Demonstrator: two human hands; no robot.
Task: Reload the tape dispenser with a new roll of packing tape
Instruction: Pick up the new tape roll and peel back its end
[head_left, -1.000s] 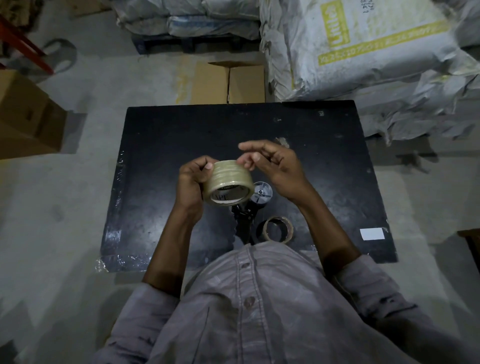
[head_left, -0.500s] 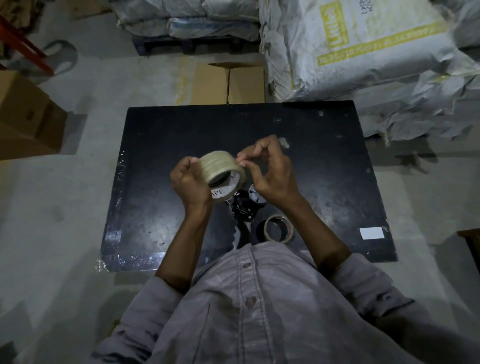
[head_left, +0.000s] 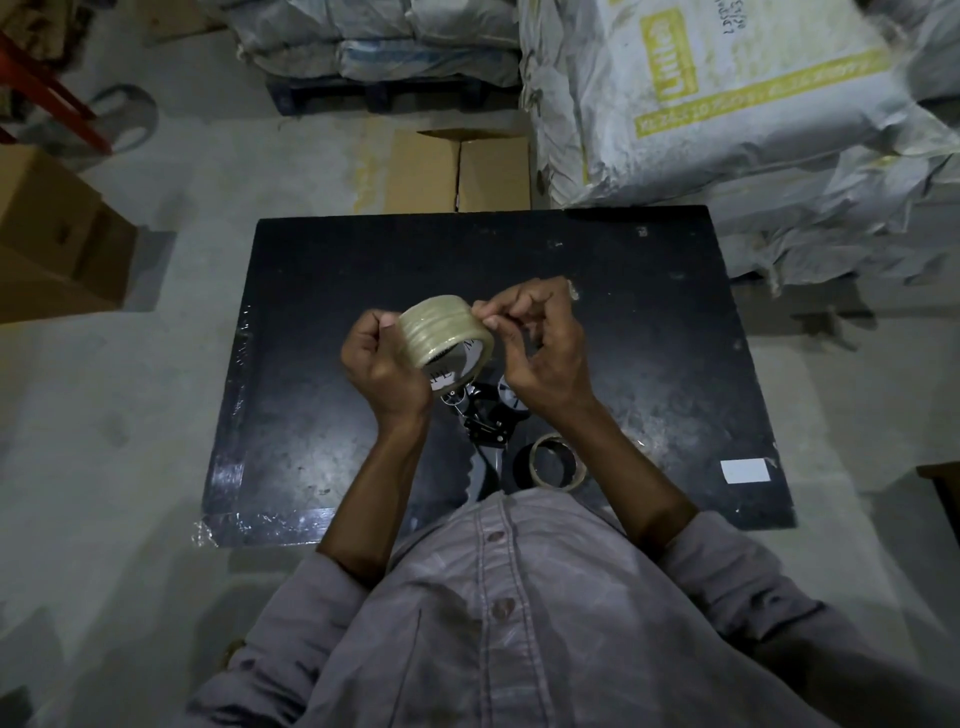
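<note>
My left hand (head_left: 382, 366) grips a full roll of clear packing tape (head_left: 445, 335) above the black table (head_left: 649, 332), the roll tilted so its printed white core faces me. My right hand (head_left: 540, 353) has its fingers curled, with thumb and forefinger pinching at the roll's upper right edge. Below the hands the black tape dispenser (head_left: 488, 421) lies on the table, partly hidden by them. An empty cardboard core (head_left: 558, 461) lies to the right of the dispenser near the front edge.
A white label (head_left: 744, 471) is stuck on the table's front right corner. Cardboard boxes (head_left: 460, 171) sit on the floor behind the table and another box (head_left: 52, 234) at the left. Large white sacks (head_left: 727, 114) are stacked at the back right.
The roll has been raised and tipped so its outer face turns up. My right hand went from spread fingers over the roll to pinching at its edge.
</note>
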